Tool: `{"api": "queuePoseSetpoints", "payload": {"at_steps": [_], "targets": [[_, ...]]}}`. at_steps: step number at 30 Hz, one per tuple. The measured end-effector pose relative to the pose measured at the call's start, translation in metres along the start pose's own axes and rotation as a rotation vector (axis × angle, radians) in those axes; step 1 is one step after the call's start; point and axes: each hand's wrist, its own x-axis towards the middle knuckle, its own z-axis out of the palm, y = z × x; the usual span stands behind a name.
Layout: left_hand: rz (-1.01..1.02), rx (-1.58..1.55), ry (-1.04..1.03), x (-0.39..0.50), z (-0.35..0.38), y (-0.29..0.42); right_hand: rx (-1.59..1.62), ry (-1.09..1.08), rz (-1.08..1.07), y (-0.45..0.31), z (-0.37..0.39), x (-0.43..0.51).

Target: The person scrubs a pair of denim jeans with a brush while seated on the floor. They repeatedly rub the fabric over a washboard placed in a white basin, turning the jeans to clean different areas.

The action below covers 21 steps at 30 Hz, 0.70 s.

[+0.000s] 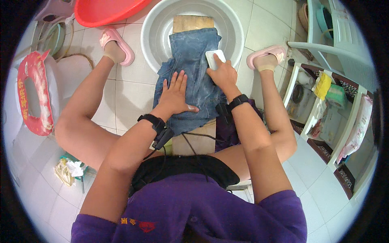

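A wet blue denim garment lies spread over a wooden board, whose far end rests in a large grey metal-look basin. My left hand lies flat on the denim with its fingers spread and holds nothing; a whitish smear shows on its thumb. My right hand grips a white block, a brush or a bar of soap, I cannot tell which, at the right edge of the denim. Its underside is hidden. Pale streaks mark the cloth between my hands.
A red basin stands at the upper left. The toilet with a red seat cover is at the far left. Open white shelves with packets stand at the right. Dark purple cloth lies beside the board, and black cables cross it.
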Motion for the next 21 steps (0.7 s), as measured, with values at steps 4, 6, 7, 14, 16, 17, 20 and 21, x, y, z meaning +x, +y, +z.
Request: {"api": "queuePoseSetpoints", "payload": {"at_steps": [4,6,7,14,16,17,20,21], "targets": [[-0.007,-0.040,0.040,-0.008,0.001,0.001,0.031,-0.031,-0.027,-0.012,-0.023,-0.006],[-0.109,-0.047,0.128,-0.021,0.004,-0.001,0.131,-0.072,-0.075,-0.024,-0.031,-0.029],[-0.162,-0.077,0.134,-0.027,0.006,-0.003,0.198,-0.072,-0.184,-0.029,-0.032,-0.044],[-0.314,-0.220,-0.078,-0.046,0.005,-0.024,-0.024,-0.158,-0.509,-0.065,0.001,-0.085],[-0.302,-0.256,-0.113,-0.044,0.005,-0.025,-0.047,-0.145,-0.512,-0.072,0.005,-0.058],[-0.310,-0.244,-0.122,-0.042,0.006,-0.024,-0.064,-0.108,-0.530,-0.075,0.005,-0.040],[-0.324,-0.226,-0.139,-0.041,0.008,-0.026,-0.152,-0.024,-0.223,-0.092,0.005,0.029],[-0.310,-0.242,-0.141,-0.041,0.008,-0.026,-0.124,-0.017,-0.136,-0.094,0.003,0.044]]}}
